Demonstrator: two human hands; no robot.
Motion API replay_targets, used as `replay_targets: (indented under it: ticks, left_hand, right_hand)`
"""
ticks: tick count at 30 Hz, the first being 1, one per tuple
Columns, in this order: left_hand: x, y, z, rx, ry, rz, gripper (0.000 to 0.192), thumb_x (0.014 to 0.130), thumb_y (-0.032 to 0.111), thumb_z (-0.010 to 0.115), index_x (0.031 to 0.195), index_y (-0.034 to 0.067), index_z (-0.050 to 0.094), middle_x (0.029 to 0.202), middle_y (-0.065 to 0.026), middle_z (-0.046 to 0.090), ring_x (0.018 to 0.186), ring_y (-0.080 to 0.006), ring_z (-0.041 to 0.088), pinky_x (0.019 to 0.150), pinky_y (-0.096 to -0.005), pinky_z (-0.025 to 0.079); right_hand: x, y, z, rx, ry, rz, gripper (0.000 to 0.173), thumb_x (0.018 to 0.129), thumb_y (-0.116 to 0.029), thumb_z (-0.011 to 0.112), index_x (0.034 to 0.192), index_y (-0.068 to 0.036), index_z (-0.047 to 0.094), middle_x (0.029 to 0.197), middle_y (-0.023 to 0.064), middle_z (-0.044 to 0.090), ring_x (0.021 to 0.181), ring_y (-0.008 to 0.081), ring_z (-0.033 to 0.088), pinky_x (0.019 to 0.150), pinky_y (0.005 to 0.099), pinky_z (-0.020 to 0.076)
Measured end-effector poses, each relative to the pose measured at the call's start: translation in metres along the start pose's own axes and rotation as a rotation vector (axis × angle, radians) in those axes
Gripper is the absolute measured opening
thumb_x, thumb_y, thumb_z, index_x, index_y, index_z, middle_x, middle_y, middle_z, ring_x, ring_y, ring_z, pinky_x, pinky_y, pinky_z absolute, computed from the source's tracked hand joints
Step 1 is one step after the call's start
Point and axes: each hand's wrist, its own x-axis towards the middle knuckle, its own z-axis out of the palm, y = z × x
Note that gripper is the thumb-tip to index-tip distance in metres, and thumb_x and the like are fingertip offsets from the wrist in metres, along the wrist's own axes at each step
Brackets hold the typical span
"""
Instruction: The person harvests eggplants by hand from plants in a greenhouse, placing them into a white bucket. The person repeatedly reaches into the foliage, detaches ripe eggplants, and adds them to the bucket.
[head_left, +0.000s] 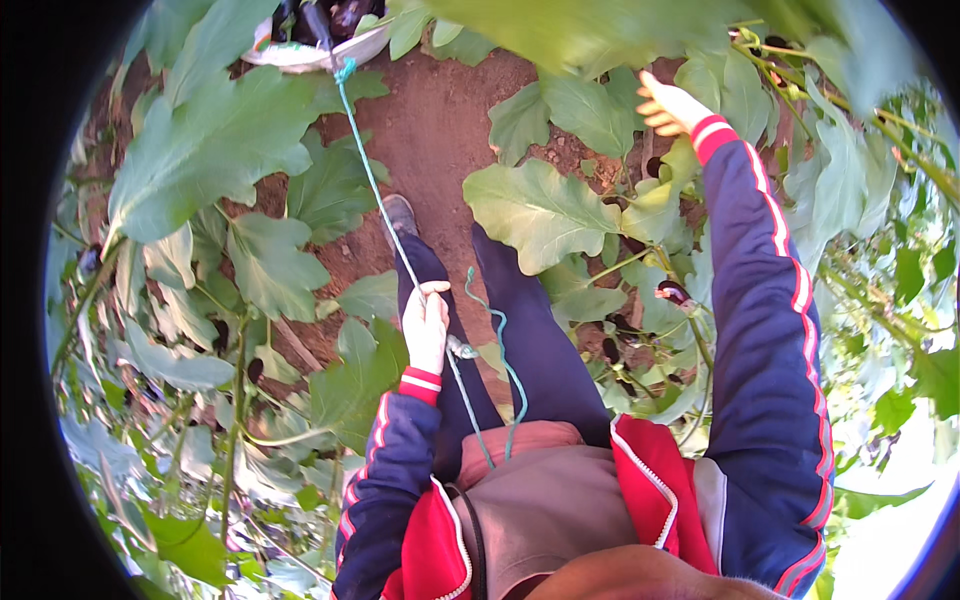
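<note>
My left hand (425, 330) is closed around a thin blue-green rope (369, 166) in front of my legs. The rope runs taut up to a knot at the rim of a pale tub (300, 58), which holds dark purple eggplants (349, 16). Below the hand, the rope hangs toward my waist, and a loose green end (501, 330) dangles over my thigh. My right hand (670, 106) reaches out among the eggplant leaves at the upper right. Its fingers are spread and nothing shows in them.
Bare soil (439, 112) forms a narrow path between eggplant plants. Broad leaves (202, 154) overhang it on the left, and others (544, 210) on the right. A small eggplant (673, 292) hangs near my right sleeve. A blurred leaf (570, 30) crosses the top.
</note>
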Motion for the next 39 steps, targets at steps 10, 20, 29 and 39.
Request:
replay_targets:
  ticks: [10,20,29,39]
  left_hand:
    - [0.013,0.011,0.002,0.214,-0.038,0.184,0.021,0.101,0.012,0.047,0.118,0.004,0.056,0.078,0.0002,0.057,0.065,-0.0068,0.053,0.060,-0.0203,0.045]
    - [0.026,0.000,0.005,0.231,-0.022,0.168,0.025,0.103,0.016,0.044,0.120,0.001,0.055,0.086,-0.0043,0.062,0.070,-0.0101,0.059,0.066,-0.0225,0.049]
    - [0.036,-0.016,0.016,0.151,-0.041,0.117,0.026,0.103,0.016,0.043,0.120,0.000,0.055,0.085,-0.0045,0.062,0.071,-0.0097,0.059,0.066,-0.0224,0.049]
    - [0.044,-0.043,0.005,0.131,0.003,0.075,0.024,0.102,0.018,0.045,0.117,0.003,0.056,0.083,-0.0035,0.063,0.071,-0.0094,0.060,0.066,-0.0217,0.049]
  right_hand:
    - [-0.019,0.080,-0.135,-0.541,0.918,-0.176,0.052,0.092,-0.055,0.048,0.115,-0.011,0.064,0.114,0.0181,0.066,0.111,0.0359,0.060,0.095,0.0417,0.0460]
    - [-0.031,0.102,-0.108,-0.234,0.988,-0.352,0.046,0.094,-0.043,0.057,0.117,-0.003,0.062,0.101,0.0155,0.069,0.095,0.0252,0.066,0.087,0.0338,0.0490]
    - [-0.040,0.079,-0.070,0.070,0.638,-0.439,0.032,0.098,-0.031,0.054,0.114,-0.005,0.064,0.086,0.0047,0.069,0.069,0.0083,0.059,0.065,0.0238,0.0475]
    - [0.054,-0.012,-0.187,-0.642,1.364,-0.168,0.046,0.078,-0.036,0.065,0.110,-0.003,0.057,0.109,0.0221,0.062,0.102,0.0396,0.062,0.091,0.0482,0.0485]
